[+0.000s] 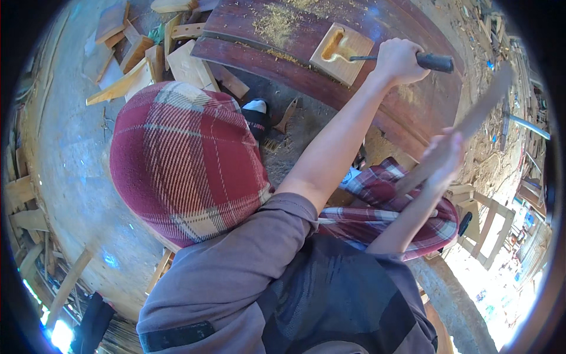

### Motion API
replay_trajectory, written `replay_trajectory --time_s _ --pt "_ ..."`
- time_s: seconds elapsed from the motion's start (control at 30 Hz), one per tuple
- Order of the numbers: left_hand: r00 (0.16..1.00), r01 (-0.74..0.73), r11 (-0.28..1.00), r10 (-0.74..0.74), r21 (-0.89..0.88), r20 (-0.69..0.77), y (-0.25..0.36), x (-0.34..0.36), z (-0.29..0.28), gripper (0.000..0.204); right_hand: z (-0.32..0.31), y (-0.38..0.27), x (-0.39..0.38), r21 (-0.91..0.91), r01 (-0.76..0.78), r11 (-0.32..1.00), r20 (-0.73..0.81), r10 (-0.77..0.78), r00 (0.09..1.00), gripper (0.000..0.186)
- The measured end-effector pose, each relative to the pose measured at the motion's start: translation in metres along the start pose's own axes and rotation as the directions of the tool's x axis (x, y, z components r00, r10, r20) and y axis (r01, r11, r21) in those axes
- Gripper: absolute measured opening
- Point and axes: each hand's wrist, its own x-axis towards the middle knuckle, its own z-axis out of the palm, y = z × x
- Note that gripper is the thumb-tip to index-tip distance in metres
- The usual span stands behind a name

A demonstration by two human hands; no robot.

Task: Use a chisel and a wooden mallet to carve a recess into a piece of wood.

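My left hand (pixel 402 61) is closed around a chisel (pixel 436 62) with a dark handle. Its thin metal shank points left, and the tip reaches the hollow cut into a pale wooden block (pixel 355 46). That block lies on a dark reddish wooden bench (pixel 236 20), with a rounded, curving recess in its top. To the right of the bench and closer to my body, my right hand (pixel 445 156) grips a long flat wooden stick (pixel 488 97), raised and blurred by motion. The stick is apart from the chisel handle.
Wood shavings (pixel 277 25) are scattered on the bench. Several board offcuts (pixel 191 64) are heaped on the floor beyond my plaid-covered left knee (pixel 188 159). A sandalled foot (pixel 256 118) shows below the bench edge. A wooden frame (pixel 492 230) stands at the right.
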Motion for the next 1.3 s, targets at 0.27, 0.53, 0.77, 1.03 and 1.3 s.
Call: replay_trajectory --time_s 0.27,0.53,0.77,1.03,1.3 --pt "0.997 -0.079 0.988 0.076 0.133 0.027 -0.010 -0.003 0.016 0.023 0.009 0.029 -0.005 -0.168 -0.051 0.984 0.016 0.054 0.998 0.040" --pt "0.991 -0.033 0.982 0.008 0.184 0.135 0.001 -0.006 0.021 0.022 0.001 0.060 0.005 -0.161 -0.006 0.987 -0.031 0.001 1.000 0.031" --pt "0.999 -0.037 0.975 0.028 0.220 0.047 -0.008 -0.001 0.020 0.024 0.002 0.018 0.003 0.012 -0.003 1.000 -0.031 0.003 1.000 0.035" --pt "0.995 -0.017 0.966 -0.009 0.256 0.099 -0.008 0.000 0.023 0.025 0.001 0.034 0.008 -0.288 -0.152 0.946 -0.100 0.128 0.987 0.048" --pt "0.988 -0.027 0.956 -0.019 0.291 0.154 -0.009 0.000 0.031 0.020 0.011 0.041 0.003 -0.142 -0.155 0.978 -0.040 0.151 0.988 0.052"
